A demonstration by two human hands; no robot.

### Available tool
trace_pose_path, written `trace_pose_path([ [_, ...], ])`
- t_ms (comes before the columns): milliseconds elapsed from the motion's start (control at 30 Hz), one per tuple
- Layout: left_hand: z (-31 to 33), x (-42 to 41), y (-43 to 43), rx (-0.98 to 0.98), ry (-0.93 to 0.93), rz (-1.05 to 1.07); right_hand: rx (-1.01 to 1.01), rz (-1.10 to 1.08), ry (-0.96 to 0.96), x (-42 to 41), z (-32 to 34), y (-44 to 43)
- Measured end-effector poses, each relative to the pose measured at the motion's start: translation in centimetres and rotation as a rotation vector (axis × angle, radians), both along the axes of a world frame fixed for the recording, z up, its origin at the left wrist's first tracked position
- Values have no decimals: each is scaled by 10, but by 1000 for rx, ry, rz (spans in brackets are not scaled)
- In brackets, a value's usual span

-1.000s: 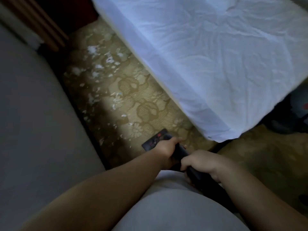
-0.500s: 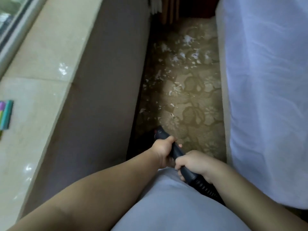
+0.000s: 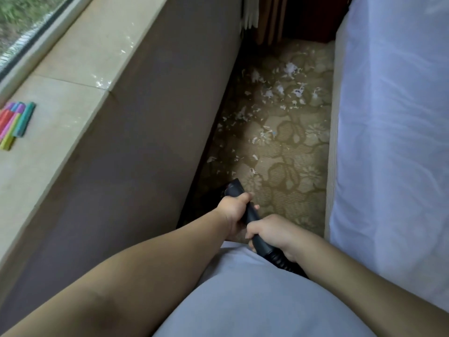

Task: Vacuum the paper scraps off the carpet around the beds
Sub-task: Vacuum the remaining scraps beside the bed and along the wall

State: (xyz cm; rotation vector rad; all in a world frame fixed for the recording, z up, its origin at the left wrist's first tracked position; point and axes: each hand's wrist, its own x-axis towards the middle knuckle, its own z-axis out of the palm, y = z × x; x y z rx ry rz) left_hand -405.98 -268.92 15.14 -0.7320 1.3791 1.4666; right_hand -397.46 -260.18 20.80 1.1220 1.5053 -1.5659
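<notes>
A black vacuum wand (image 3: pixel 252 218) points forward and down into the narrow strip of patterned tan carpet (image 3: pixel 291 181) between the wall and the bed. My left hand (image 3: pixel 234 210) grips the wand near its front. My right hand (image 3: pixel 272 233) grips it just behind, where the ribbed hose begins. The wand's far end (image 3: pixel 234 188) shows above my left hand; the floor head is hidden in shadow. White paper scraps (image 3: pixel 279 93) lie scattered over the carpet ahead, thickest at the far end.
A bed with a white sheet (image 3: pixel 393 132) borders the carpet on the right. A brown wall panel (image 3: pixel 145 142) under a pale stone windowsill (image 3: pixel 73 93) closes the left side. Coloured markers (image 3: pixel 15 124) lie on the sill. Dark wooden furniture (image 3: pixel 303 18) stands at the far end.
The view has swung left, bringing the windowsill and markers into sight and the bed to the right edge. Both hands keep their grip on the wand, and the floor head has dropped into shadow.
</notes>
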Motion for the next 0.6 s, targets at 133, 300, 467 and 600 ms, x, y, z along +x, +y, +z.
trace_pose_path([
  [133, 0, -9, 18, 11, 19, -34, 12, -53, 14, -6, 0, 11],
  [300, -9, -41, 40, 22, 79, -79, -20, -168, 16, -36, -11, 21],
  [467, -15, -116, 73, 27, 135, -206, -75, -293, 44, -100, -18, 42],
  [600, -21, -194, 98, 4, 157, -311, -100, -434, 49, -174, -31, 51],
])
